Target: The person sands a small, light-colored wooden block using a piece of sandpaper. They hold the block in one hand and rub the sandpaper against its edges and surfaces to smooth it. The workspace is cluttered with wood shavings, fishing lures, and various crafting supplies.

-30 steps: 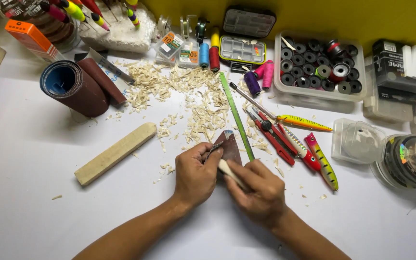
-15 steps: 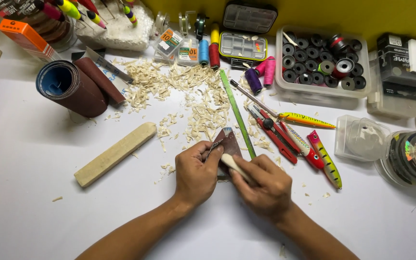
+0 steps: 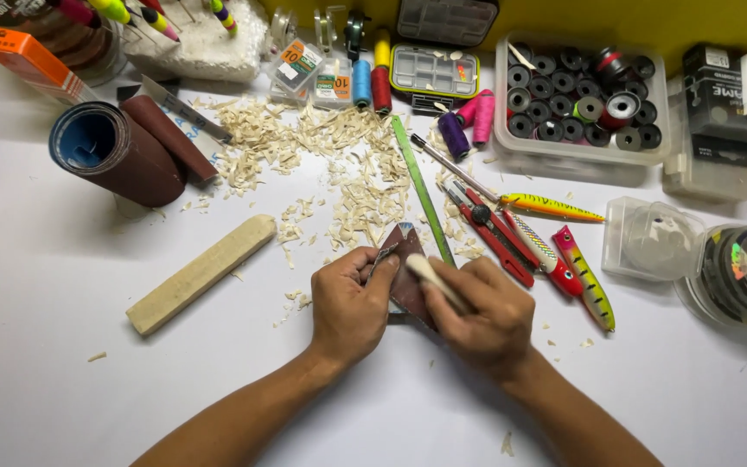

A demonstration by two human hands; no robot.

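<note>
Our left hand [image 3: 352, 304] pins a brown sandpaper sheet [image 3: 405, 270] flat on the white counter [image 3: 62, 346]. Our right hand [image 3: 480, 307] grips a pale wooden piece [image 3: 430, 278], pressed against the sandpaper. Wood shavings [image 3: 339, 164] lie scattered beyond.

Wood block [image 3: 200, 273] left of sandpaper sheet [image 3: 406, 270]

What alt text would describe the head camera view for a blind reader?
Left hand pins a folded brown sandpaper sheet to the white table while the right hand presses a small pale wooden piece on it. Wood shavings, fishing lures and thread spools lie behind.
</note>
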